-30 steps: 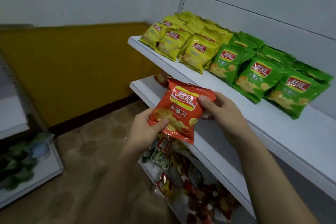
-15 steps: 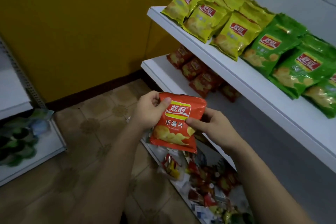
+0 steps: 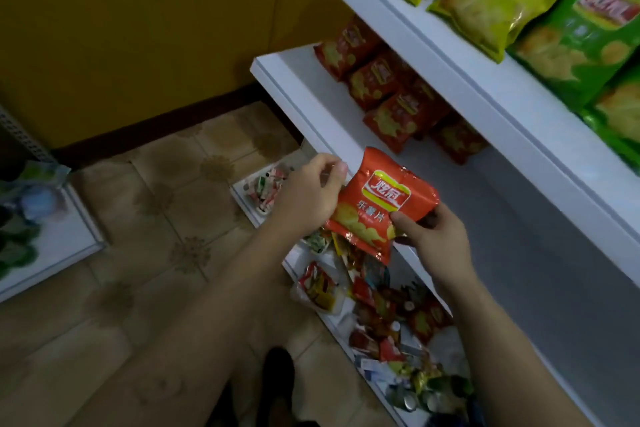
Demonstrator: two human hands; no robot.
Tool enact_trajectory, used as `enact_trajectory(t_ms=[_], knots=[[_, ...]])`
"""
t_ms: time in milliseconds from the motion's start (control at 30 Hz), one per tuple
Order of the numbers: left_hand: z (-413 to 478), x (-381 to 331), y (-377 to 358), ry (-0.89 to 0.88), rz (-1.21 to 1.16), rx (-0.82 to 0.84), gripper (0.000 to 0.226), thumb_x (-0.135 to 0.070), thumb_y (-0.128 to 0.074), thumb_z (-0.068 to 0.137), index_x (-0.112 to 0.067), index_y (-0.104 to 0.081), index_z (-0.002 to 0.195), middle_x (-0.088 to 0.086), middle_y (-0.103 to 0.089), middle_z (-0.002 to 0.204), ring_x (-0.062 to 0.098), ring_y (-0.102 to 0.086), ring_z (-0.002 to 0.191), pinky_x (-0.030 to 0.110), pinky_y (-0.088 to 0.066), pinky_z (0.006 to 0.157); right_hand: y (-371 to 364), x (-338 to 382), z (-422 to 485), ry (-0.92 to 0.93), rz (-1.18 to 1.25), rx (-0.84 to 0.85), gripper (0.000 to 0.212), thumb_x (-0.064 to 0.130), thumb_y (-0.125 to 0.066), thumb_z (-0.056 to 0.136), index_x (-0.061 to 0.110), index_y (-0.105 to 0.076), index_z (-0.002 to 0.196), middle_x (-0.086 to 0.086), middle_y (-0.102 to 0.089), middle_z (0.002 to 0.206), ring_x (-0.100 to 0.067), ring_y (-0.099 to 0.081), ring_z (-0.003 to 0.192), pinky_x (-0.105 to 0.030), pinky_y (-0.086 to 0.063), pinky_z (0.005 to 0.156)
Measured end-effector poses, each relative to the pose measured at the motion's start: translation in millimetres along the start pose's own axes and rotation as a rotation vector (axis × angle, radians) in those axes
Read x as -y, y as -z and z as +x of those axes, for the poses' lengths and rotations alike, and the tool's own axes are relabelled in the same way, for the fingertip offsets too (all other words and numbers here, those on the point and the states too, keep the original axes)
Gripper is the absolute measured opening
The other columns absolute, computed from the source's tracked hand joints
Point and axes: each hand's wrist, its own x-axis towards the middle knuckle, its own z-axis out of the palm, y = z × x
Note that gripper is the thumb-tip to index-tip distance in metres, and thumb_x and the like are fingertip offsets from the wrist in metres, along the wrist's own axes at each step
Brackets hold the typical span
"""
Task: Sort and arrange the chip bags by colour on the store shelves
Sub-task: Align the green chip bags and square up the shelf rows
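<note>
The red chip bag [image 3: 381, 204] hangs in the air over the front edge of the middle shelf [image 3: 301, 80], tilted, with only the right hand [image 3: 436, 239] plainly holding it: thumb on the face, fingers behind, pinching the lower right corner. The left hand [image 3: 308, 194] sits with curled fingers against the bag's left edge, but whether it grips the foil cannot be told. The likeliest slip, as I judge it, is the glossy bag sliding from that one-corner pinch and dropping into the heap of mixed packets [image 3: 381, 302] on the bottom shelf [image 3: 298, 255] directly below, where it would have to be fished out again. A hurried push inward could also knock the row of red bags [image 3: 391, 107] at the back left of the middle shelf, since they lean on one another. Squeezing harder would risk crushing the chips. Above, the upper shelf [image 3: 450, 59] overhangs the target spot and carries yellow bags [image 3: 485, 0] and green bags [image 3: 588, 45] close to its front edge, so the reach has to go in low beneath it. The bare stretch of the middle shelf just right of the red row looks open. A side shelf [image 3: 69, 239] stands at the far left, across the tiled floor [image 3: 156, 201]
</note>
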Motion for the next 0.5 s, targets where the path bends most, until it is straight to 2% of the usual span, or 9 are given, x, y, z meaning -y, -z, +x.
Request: enact_trajectory(t_ms=[100,167,267,333,400,500], knots=[[23.9,13.5,-22.1,-0.014,0.082,0.021,0.018,-0.035,-0.051,0.096,-0.025,-0.065,0.102,-0.010,-0.066,0.099,0.008,-0.060,0.096,0.025,-0.049,0.081,11.1,-17.4,46.6,-0.011,0.092,-0.092,0.034,0.009,-0.072,0.083,0.005,-0.060,0.115,-0.007,-0.070,0.105,-0.017,-0.070,0.087,-0.033,-0.061,0.072],[37.4,18.4,-39.2,-0.014,0.121,0.024,0.022,-0.037,-0.052,0.095,-0.024,-0.065,0.108,-0.009,-0.065,0.105,0.008,-0.059,0.098,0.028,-0.049,0.085,20.7,-28.1,79.7,-0.003,0.143,-0.173,0.028,0.009,-0.074,0.082,0.008,-0.062,0.108,-0.006,-0.071,0.099,-0.019,-0.071,0.085,-0.036,-0.060,0.074],[64.0,30.6,-67.4,-0.105,0.224,0.097,0.033,-0.040,-0.052,0.096,-0.024,-0.059,0.124,-0.007,-0.060,0.122,0.008,-0.054,0.109,0.031,-0.045,0.094,38.4,-50.5,124.3,0.038,0.112,-0.269,0.026,0.017,-0.077,0.072,0.021,-0.068,0.095,-0.001,-0.072,0.098,-0.021,-0.071,0.089,-0.039,-0.058,0.075],[86.7,38.5,-81.8,-0.176,0.281,0.102,0.037,-0.040,-0.052,0.096,-0.023,-0.055,0.129,-0.004,-0.058,0.128,0.013,-0.051,0.117,0.035,-0.043,0.099,48.5,-62.5,152.8,0.061,0.119,-0.310,0.030,0.016,-0.075,0.072,0.022,-0.068,0.100,-0.001,-0.072,0.102,-0.020,-0.070,0.091,-0.041,-0.059,0.076],[108.1,44.4,-96.1,-0.225,0.318,0.073,0.038,-0.039,-0.051,0.096,-0.022,-0.054,0.130,-0.002,-0.057,0.130,0.015,-0.050,0.121,0.037,-0.043,0.099,58.2,-69.2,181.0,0.091,0.121,-0.339,0.040,0.014,-0.074,0.072,0.015,-0.066,0.111,-0.009,-0.070,0.108,-0.024,-0.070,0.094,-0.040,-0.060,0.075],[131.4,51.3,-117.3,-0.317,0.360,0.068,0.039,-0.037,-0.052,0.095,-0.019,-0.054,0.130,-0.001,-0.057,0.129,0.017,-0.049,0.121,0.036,-0.041,0.100,79.5,-73.2,220.7,0.120,0.121,-0.400,0.045,0.017,-0.075,0.064,0.016,-0.064,0.107,-0.013,-0.069,0.111,-0.025,-0.070,0.093,-0.037,-0.059,0.073]])
